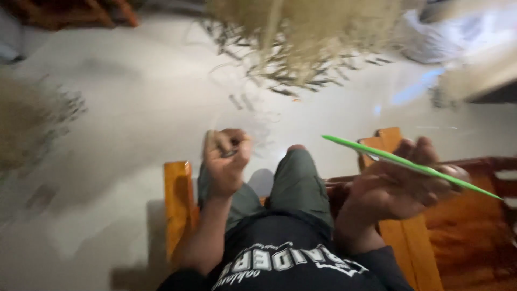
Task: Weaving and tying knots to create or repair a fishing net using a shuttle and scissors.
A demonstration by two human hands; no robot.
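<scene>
Left hand [226, 159] fisted on a small dark item, unclear what; right hand [401, 183] gripping long thin green plastic strip [409, 164] over orange wooden bench [180, 199] right edge; strip likely slipping, grip looking loose.

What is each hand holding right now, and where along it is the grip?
The right hand holds a long green strip about midway along it. The left hand is fisted around something small and dark; the blur hides what it is.

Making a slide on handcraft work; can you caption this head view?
Seated person's right hand holds a green strip, left hand fisted over the knees, dry fibre bundle ahead.
</scene>
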